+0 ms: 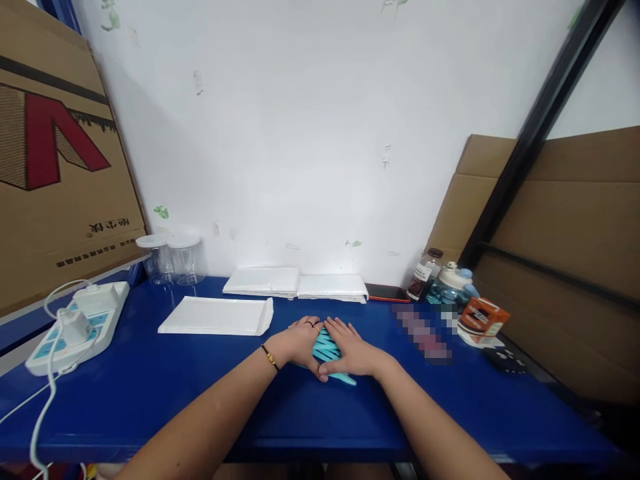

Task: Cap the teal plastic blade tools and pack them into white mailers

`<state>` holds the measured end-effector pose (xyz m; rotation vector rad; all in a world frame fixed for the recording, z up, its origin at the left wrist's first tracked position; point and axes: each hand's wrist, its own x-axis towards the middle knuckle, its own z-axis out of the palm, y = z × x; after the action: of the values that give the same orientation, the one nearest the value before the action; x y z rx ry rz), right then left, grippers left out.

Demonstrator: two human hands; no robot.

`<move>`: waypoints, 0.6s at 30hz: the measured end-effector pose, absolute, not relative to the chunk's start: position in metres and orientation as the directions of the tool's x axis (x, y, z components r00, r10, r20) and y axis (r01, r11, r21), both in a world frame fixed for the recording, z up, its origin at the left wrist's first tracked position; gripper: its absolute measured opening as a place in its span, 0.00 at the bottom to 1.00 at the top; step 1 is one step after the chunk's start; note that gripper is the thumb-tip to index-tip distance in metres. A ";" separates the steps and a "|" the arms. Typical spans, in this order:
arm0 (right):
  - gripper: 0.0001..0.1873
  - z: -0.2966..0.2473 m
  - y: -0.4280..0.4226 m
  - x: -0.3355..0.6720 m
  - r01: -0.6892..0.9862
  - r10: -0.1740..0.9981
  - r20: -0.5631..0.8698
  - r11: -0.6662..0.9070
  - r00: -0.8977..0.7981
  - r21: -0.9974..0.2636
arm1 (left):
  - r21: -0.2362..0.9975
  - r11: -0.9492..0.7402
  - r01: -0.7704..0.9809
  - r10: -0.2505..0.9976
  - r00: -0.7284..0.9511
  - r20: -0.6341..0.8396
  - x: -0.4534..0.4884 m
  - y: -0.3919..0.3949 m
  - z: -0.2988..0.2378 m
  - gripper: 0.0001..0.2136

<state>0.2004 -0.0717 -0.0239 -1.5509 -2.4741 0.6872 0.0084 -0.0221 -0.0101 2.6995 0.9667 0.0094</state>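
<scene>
Several teal strips [327, 348] lie crossed over one another on the blue table [320, 417], in a loose heap between my hands; their exact kind is hard to make out. My left hand [304, 343], with a ring and a dark beaded bracelet, rests palm down over the left side of the heap, fingers stretched forward. From the right, my right hand [351, 351] lies flat over the other side, fingers extended. The two thumbs meet at the near side. One strip end pokes out toward me below the right thumb. Both palms hide part of the heap.
A white envelope [215, 317] lies left of my hands; two white packet stacks [263, 281] sit by the wall. Clear jars [186, 261] and a power strip [107, 307] stand left. A phone [387, 293], a bottle [424, 275] and an orange carton [483, 320] are right.
</scene>
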 end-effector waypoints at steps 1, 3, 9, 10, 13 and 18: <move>0.52 -0.026 -0.081 0.196 0.818 0.880 -0.097 0.384 -0.464 -0.428 | 0.233 -0.746 0.624 0.630 0.775 -0.057 0.007 -0.031 -0.011 0.47; 0.46 -0.030 -0.102 0.189 0.823 0.886 -0.024 0.419 -0.462 -0.385 | 0.171 -0.759 0.629 0.641 0.768 0.020 0.003 -0.052 -0.012 0.34; 0.23 -0.040 -0.149 0.170 0.848 0.878 0.248 0.466 -0.409 -0.253 | -0.038 -0.735 0.677 0.664 0.730 0.162 -0.005 -0.112 -0.015 0.14; 0.19 -0.039 -0.153 0.168 0.851 0.869 0.275 0.475 -0.412 -0.226 | -0.055 -0.731 0.680 0.666 0.729 0.160 -0.004 -0.116 -0.015 0.13; 0.12 -0.033 -0.155 0.163 0.870 0.851 0.303 0.480 -0.430 -0.114 | -0.064 -0.727 0.684 0.677 0.729 0.103 0.002 -0.116 -0.012 0.13; 0.11 -0.024 -0.145 0.157 0.874 0.859 0.175 0.485 -0.480 0.017 | -0.046 -0.721 0.691 0.692 0.717 -0.082 0.015 -0.098 -0.006 0.12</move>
<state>0.1571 -0.1455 -0.0242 -1.5170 -2.5817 -0.1561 0.0152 -0.0976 -0.0063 2.9221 1.1768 -0.1477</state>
